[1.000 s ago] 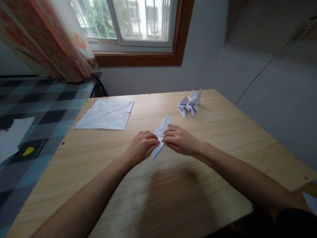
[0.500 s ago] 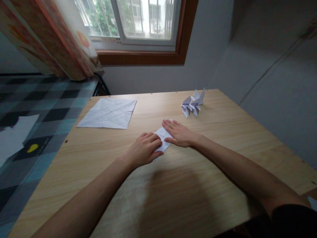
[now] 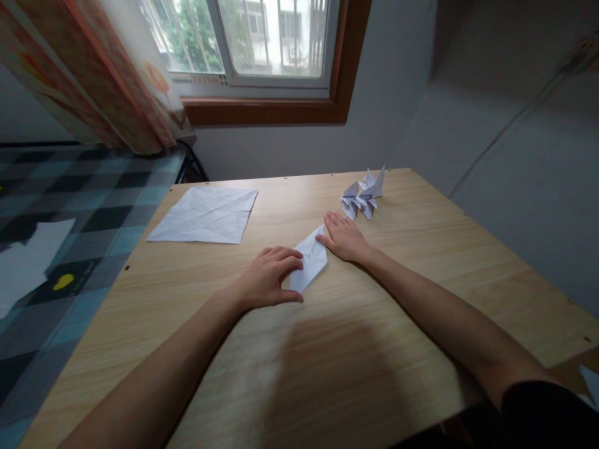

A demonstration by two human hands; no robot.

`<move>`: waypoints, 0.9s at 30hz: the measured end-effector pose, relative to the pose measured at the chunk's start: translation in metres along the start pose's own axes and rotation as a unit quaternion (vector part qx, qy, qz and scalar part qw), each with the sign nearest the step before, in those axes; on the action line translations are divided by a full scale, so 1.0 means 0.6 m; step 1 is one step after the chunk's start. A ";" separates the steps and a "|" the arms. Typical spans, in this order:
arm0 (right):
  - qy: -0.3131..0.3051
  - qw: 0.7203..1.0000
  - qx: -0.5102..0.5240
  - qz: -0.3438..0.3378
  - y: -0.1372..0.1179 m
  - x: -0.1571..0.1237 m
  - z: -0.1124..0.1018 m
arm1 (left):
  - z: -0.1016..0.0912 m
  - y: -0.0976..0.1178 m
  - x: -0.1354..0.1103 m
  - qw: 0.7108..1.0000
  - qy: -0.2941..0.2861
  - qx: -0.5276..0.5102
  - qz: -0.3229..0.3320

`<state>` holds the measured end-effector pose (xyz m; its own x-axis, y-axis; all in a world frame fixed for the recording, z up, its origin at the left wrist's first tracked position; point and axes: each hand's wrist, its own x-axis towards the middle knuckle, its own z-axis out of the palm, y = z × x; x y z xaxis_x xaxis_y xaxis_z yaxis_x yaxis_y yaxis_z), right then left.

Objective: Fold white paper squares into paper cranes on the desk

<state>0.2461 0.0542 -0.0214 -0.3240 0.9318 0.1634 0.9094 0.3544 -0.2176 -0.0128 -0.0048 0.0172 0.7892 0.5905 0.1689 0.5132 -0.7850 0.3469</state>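
Note:
A folded white paper piece (image 3: 309, 263), long and pointed at both ends, lies flat on the wooden table (image 3: 374, 349). My left hand (image 3: 269, 277) rests on its left edge, fingers curled loosely and pressing it down. My right hand (image 3: 344, 237) lies flat at the paper's far tip, fingers stretched out and together on the table. Neither hand lifts the paper.
A creased white sheet (image 3: 204, 215) lies flat at the table's far left. Finished folded paper figures (image 3: 362, 196) stand at the far right, just beyond my right hand. A checked blanket (image 3: 56, 237) covers the bed on the left. A window and curtain (image 3: 116, 68) are behind.
My right hand has slid away along the paper to its far tip. The paper, held upright between both hands at first, now lies flat. My left hand stayed in place.

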 end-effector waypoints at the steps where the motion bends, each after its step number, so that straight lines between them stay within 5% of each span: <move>1: 0.018 1.000 0.009 0.000 0.001 -0.003 0.001 | 0.001 -0.001 0.000 1.000 0.003 0.004 -0.001; 16: 0.100 0.972 0.209 -0.036 -0.065 -0.051 -0.017 | 0.019 -0.006 -0.001 0.995 0.063 0.069 -0.040; 21: 0.095 0.971 0.154 -0.154 -0.067 -0.064 -0.010 | 0.028 -0.013 -0.002 0.986 0.145 0.049 -0.073; 27: 0.048 0.967 0.125 -0.219 -0.066 -0.076 -0.018 | 0.019 -0.012 0.000 0.996 0.055 0.066 -0.018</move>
<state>0.2276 -0.0030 -0.0096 -0.6267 0.6808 0.3791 0.5956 0.7322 -0.3303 -0.0130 -0.0014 0.0044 0.7318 0.6298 0.2604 0.5861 -0.7765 0.2311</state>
